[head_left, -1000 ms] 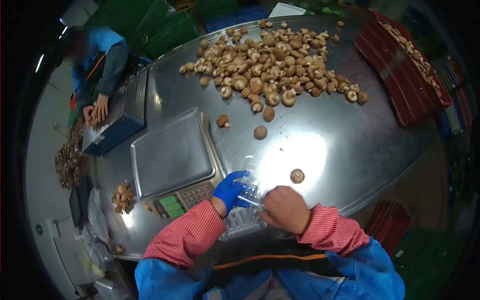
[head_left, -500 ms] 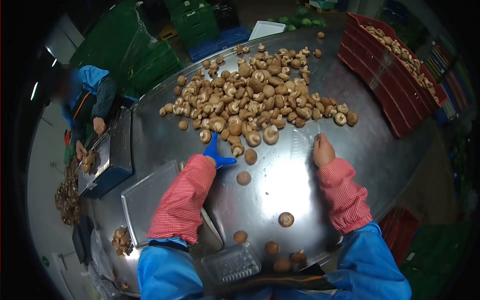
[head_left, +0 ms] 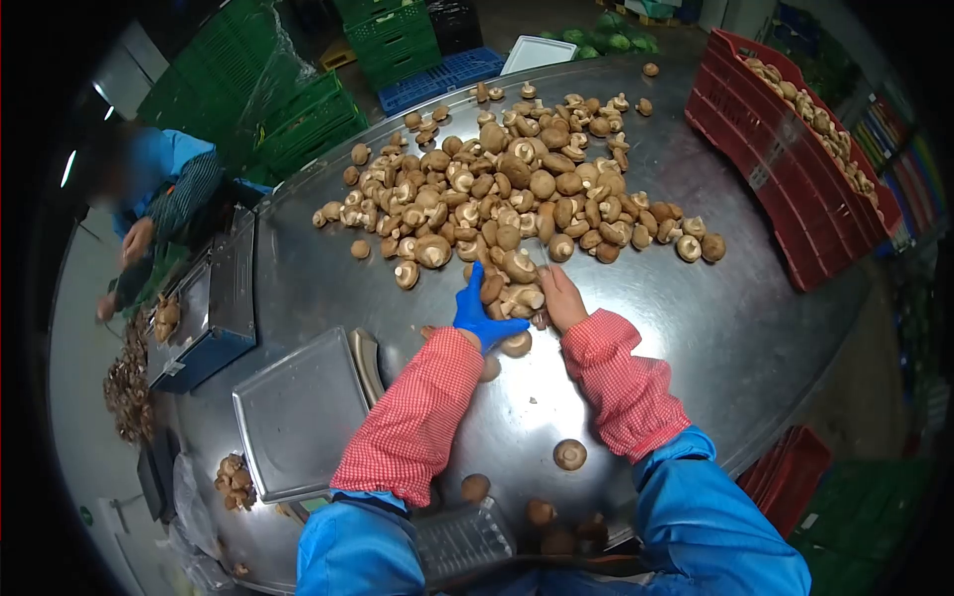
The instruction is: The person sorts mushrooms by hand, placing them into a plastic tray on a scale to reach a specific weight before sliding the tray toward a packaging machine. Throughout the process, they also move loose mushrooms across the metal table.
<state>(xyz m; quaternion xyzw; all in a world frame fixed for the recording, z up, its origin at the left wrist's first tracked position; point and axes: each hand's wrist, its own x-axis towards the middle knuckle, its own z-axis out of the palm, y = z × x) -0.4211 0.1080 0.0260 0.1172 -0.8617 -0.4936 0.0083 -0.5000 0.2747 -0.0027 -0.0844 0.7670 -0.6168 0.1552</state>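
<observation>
My left hand (head_left: 479,314), in a blue glove, has its thumb and fingers spread against a few brown mushrooms (head_left: 519,297) at the near edge of a large mushroom pile (head_left: 517,177). Facing it, my bare right hand (head_left: 562,298) grips a clear plastic tray (head_left: 536,251). Most of that tray is hidden by the mushrooms and my fingers. The mushrooms lie between my two hands, and whether they rest inside the tray is hard to see. Some single mushrooms, one of them a round cap (head_left: 569,455), lie closer to my body.
A red crate (head_left: 785,164) of mushrooms stands tilted at the right. On the left are a scale with a steel platform (head_left: 300,417) and a blue-sided box (head_left: 204,348) beside a co-worker (head_left: 174,184). Another clear tray (head_left: 462,541) lies near my body.
My right hand has moved left with the clear tray to the pile's near edge. My left hand has moved right to meet it, around mushrooms. The co-worker's hands have shifted away from the box.
</observation>
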